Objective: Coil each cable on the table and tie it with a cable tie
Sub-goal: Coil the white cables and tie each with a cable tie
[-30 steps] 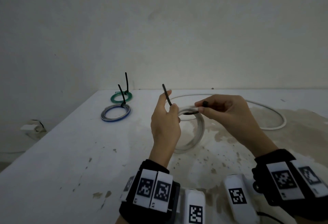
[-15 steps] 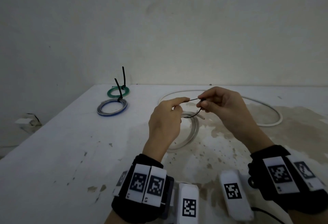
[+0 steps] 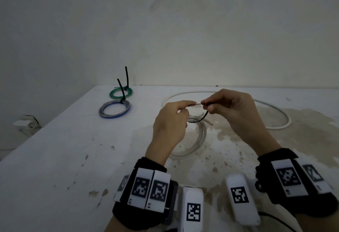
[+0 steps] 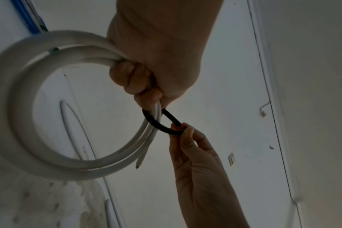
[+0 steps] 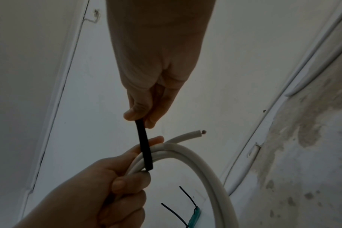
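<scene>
counter [image 3: 60, 158]: big white top, pretty grubby, brown stains all over the right side and specks around the middle
loose white cable [image 3: 275, 114]: lying flat on the counter in one wide open loop, behind and to the right of the white coil
white coil [image 3: 200, 136]: a few turns of thick white cable, held up just above the middle of the counter; one cut end [image 5: 201, 132] pokes out free near the top of the coil
left hand [image 3: 170, 121]: fingers curled tight round the top of the white coil, bunching the turns together; thumb and forefinger also pinch the thin tail end of the tie
right hand [image 3: 233, 110]: just right of the white coil, thumb and fingertips pinching the other end of the tie, rest of the fingers loosely curled
grey-blue coil [image 3: 114, 107]: flat on the counter, well left of the white coil, already tied, tie tail sticking up
green coil [image 3: 121, 93]: just behind the grey-blue one, further from the white coil, also tied with its tail upright
black cable tie [image 4: 158, 123]: looped under and around the white coil's turns right beside the left hand's fingers, both ends coming up between the two hands; can't tell if the tip is through the head yet
</scene>
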